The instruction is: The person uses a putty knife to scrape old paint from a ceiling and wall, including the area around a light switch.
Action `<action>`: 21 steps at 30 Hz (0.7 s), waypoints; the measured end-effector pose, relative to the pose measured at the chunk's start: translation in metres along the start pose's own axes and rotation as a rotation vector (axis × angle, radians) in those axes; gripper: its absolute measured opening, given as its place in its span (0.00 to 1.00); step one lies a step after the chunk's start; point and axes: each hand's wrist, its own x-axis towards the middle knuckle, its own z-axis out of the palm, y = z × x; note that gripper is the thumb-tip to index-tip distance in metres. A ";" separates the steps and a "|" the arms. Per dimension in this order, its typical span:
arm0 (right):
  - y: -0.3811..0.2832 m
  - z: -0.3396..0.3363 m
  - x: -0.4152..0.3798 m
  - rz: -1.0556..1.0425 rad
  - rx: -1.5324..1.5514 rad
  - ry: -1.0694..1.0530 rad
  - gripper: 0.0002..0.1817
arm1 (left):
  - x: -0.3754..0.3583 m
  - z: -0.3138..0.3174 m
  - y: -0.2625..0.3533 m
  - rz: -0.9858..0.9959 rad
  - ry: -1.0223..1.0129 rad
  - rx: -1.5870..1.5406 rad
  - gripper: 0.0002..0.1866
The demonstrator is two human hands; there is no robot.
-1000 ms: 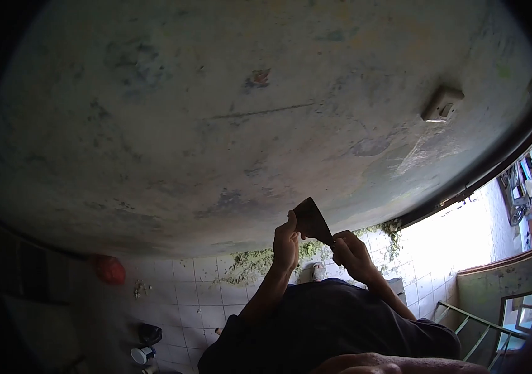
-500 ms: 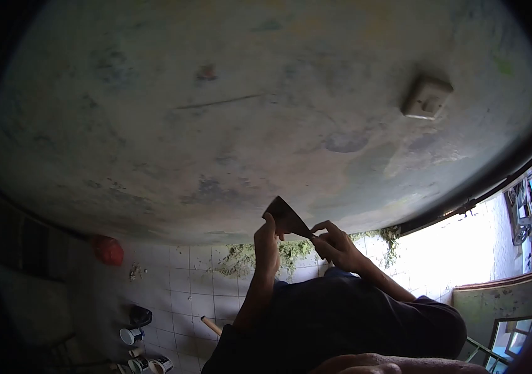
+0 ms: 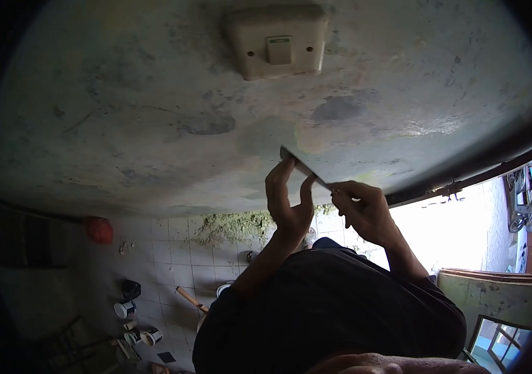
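Note:
My right hand (image 3: 365,212) is closed around the handle end of a putty knife (image 3: 307,169), whose broad blade appears nearly edge-on. The handle is mostly hidden inside that hand. Thumb and fingers of my left hand (image 3: 288,202) grip the blade, with fingertips at its wide end and near its middle. Both hands are raised in front of my dark shirt, close to the patchy, stained wall (image 3: 172,159). On the wall above them sits a light switch (image 3: 280,51).
Scraped-off flakes (image 3: 232,227) lie along the wall's foot on the white tiled floor (image 3: 175,271). A red bag (image 3: 98,230) is at the left. Several paint tins (image 3: 151,336) and a wooden-looking stick (image 3: 191,298) stand or lie behind. A bright doorway (image 3: 446,230) is at the right.
My view has shifted right along the wall, bringing the switch to the top middle. Both hands have come up, and the blade has turned from face-on to nearly edge-on.

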 end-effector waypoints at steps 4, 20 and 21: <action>-0.025 -0.026 0.000 0.072 -0.048 -0.032 0.20 | 0.012 0.025 0.017 0.050 -0.050 -0.050 0.35; -0.108 -0.037 0.006 0.066 -0.454 -0.027 0.19 | 0.034 0.035 0.019 0.181 -0.097 -0.241 0.36; -0.109 -0.037 0.006 0.053 -0.461 -0.026 0.19 | 0.034 0.034 0.020 0.186 -0.104 -0.231 0.37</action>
